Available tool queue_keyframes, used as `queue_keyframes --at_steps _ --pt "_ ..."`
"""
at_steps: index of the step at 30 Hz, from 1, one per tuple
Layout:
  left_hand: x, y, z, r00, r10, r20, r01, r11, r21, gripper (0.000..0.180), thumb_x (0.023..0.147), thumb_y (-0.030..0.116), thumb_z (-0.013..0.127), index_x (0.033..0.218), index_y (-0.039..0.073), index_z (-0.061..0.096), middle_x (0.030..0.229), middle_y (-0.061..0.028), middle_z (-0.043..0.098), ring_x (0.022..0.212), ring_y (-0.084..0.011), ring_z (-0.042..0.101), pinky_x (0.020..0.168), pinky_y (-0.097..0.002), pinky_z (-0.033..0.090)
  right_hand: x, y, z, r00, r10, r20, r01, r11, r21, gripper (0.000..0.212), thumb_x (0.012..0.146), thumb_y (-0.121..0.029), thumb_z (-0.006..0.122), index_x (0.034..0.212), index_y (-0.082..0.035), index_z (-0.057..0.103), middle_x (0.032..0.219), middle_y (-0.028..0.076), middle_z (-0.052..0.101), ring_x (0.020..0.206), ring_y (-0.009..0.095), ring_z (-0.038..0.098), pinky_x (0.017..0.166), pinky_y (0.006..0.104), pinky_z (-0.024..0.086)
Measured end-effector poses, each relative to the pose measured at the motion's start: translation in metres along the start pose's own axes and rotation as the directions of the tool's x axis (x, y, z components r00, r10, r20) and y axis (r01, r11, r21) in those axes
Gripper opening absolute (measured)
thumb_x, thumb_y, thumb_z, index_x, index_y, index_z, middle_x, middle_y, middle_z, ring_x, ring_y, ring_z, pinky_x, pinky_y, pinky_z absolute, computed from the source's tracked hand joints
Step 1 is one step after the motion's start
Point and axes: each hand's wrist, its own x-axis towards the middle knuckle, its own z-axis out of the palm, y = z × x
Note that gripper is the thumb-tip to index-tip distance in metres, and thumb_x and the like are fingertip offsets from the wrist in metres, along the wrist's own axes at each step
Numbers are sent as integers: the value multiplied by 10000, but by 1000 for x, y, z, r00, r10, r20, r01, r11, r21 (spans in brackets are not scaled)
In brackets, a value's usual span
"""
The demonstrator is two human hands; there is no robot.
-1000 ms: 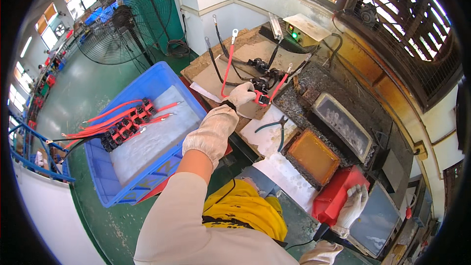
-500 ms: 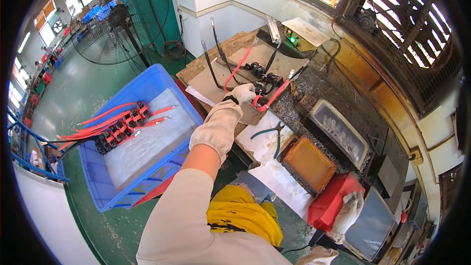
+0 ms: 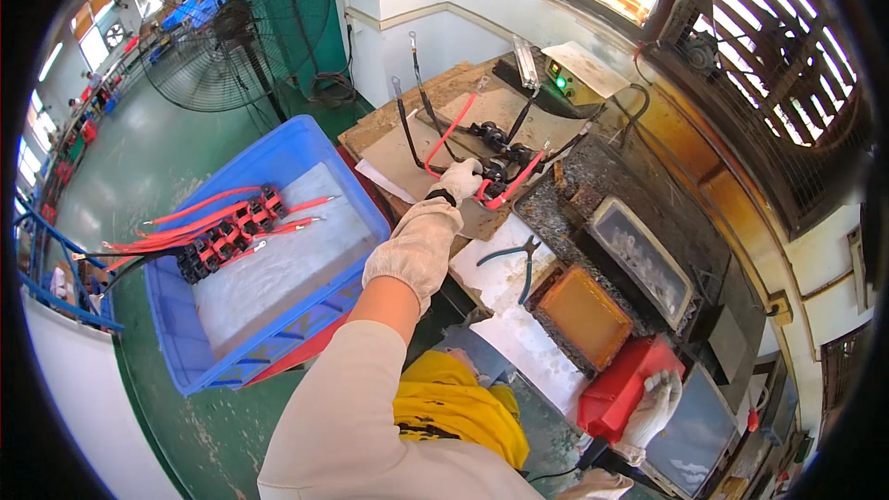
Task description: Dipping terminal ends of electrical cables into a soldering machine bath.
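My left hand [image 3: 458,180], in a pale glove with a dark band at the wrist, is closed on the near end of a black-and-red cable assembly [image 3: 495,165]. This assembly lies on cardboard on the workbench, with black and red cables bearing metal lugs sticking up and out from it. A red cable loop [image 3: 495,200] curves just right of my fingers. At the lower right my gloved right hand [image 3: 651,410] lies against the side of a red plastic bin [image 3: 619,387], fingers bent; what they hold, if anything, is hidden.
A blue crate [image 3: 356,264] at left holds similar red-cabled assemblies [image 3: 227,233]. On the bench are pliers [image 3: 520,264], an amber-filled tray [image 3: 585,315], a grey rectangular pot [image 3: 641,261] and a control box [image 3: 572,83] with a green light. A large fan [image 3: 236,23] stands behind the crate.
The whole view has shifted slightly. My left hand stays on the cable assembly, and the red cable at its right sits a little lower. My right hand stays at the red bin.
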Motion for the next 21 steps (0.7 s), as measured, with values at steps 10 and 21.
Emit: queue_keyframes --at_steps 10,21 --pt "-32 32 -23 981 -19 -191 40 994 105 522 772 329 542 1211 57 464 1123 -288 487 986 -402 546 879 -430 434 2 0 -4 997 -25 71 24 1000 13 338 925 -90 473 1222 56 402 1053 112 532 899 162 531 797 298 470" --pt "-141 51 -144 955 295 32 -267 902 -338 399 867 357 525 1115 47 564 1049 -89 610 977 -172 566 861 -298 430 11 7 -16 994 -4 112 11 998 -61 381 949 -152 436 1270 49 399 1079 102 527 906 167 521 843 289 437"
